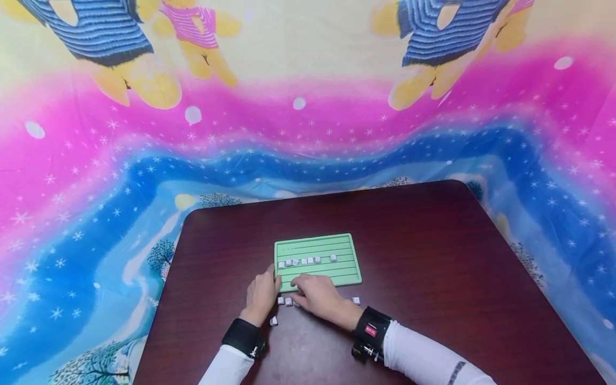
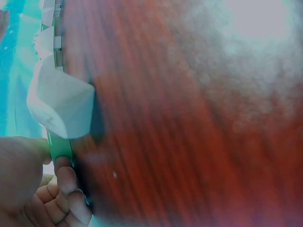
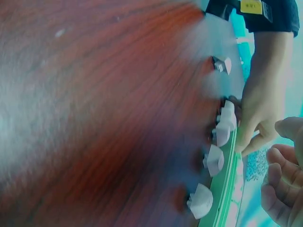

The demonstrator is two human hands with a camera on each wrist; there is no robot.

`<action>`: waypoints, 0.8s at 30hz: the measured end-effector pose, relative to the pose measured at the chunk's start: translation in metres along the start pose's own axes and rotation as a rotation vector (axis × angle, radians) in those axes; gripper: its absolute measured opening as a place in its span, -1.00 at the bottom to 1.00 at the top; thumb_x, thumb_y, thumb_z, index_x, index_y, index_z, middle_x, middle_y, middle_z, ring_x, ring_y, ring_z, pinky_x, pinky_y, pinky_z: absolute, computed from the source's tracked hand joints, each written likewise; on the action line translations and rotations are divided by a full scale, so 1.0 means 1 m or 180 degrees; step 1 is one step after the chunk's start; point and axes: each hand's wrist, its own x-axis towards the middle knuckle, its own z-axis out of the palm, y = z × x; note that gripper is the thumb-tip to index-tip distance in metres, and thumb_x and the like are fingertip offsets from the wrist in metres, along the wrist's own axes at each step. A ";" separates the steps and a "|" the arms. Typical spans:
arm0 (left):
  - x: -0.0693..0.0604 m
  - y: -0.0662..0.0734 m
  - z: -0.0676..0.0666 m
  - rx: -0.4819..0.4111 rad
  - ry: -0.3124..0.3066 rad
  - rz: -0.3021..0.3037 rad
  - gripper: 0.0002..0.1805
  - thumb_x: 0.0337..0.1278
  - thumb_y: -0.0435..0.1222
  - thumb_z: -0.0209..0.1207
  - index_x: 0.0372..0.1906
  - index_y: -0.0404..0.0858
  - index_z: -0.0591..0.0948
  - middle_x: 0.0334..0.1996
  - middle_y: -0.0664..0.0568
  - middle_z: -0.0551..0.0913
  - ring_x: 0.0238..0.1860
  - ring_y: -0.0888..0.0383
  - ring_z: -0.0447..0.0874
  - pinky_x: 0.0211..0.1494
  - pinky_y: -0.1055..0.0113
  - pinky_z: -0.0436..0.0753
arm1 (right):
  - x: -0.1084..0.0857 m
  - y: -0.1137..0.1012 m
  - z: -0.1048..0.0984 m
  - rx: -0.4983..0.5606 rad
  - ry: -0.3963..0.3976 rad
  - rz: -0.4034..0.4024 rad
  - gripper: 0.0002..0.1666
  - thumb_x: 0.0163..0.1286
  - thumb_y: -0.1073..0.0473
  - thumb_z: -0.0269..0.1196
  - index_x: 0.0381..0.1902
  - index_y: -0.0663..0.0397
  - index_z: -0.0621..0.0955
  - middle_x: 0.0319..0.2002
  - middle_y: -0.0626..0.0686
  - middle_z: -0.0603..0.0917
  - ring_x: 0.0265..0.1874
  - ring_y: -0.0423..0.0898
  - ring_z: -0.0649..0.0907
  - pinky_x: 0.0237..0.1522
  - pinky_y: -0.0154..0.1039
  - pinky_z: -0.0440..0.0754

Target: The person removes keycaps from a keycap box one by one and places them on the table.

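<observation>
Pinching the left edge of the green tray [image 1: 332,274] between thumb and fingers, the left hand [image 1: 262,292] on my feed sits by the tray's near left corner. I see the right hand [image 1: 317,295] over the near edge, its thumb apart from loosely bent fingers. The tray lies on the dark table [image 1: 423,256], a row of white keycaps [image 1: 310,260] across it, the rightmost set off by a gap. On the near side, loose keycaps [image 1: 281,301] rest on the table.
</observation>
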 end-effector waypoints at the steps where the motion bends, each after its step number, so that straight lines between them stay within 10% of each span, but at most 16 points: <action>1: 0.000 0.000 0.000 -0.0006 -0.0009 -0.0009 -0.60 0.36 -0.20 0.20 0.19 -0.31 0.60 -0.44 -0.24 0.75 -0.59 -0.04 0.66 -0.58 0.15 0.48 | 0.000 0.002 0.000 0.0002 0.0005 0.0014 -0.74 0.29 -0.07 0.40 -0.13 -0.12 0.75 -0.45 -0.22 0.67 -0.49 -0.35 0.61 -0.48 -0.37 0.54; 24: -0.001 0.003 -0.002 -0.0074 -0.0050 -0.0049 -0.60 0.37 -0.21 0.20 0.19 -0.34 0.60 -0.48 -0.21 0.72 -0.63 0.04 0.59 -0.61 0.21 0.41 | -0.007 0.050 -0.013 -0.0105 -0.0001 0.0380 -0.73 0.31 -0.04 0.38 -0.10 -0.07 0.73 -0.42 -0.19 0.67 -0.49 -0.31 0.61 -0.53 -0.37 0.47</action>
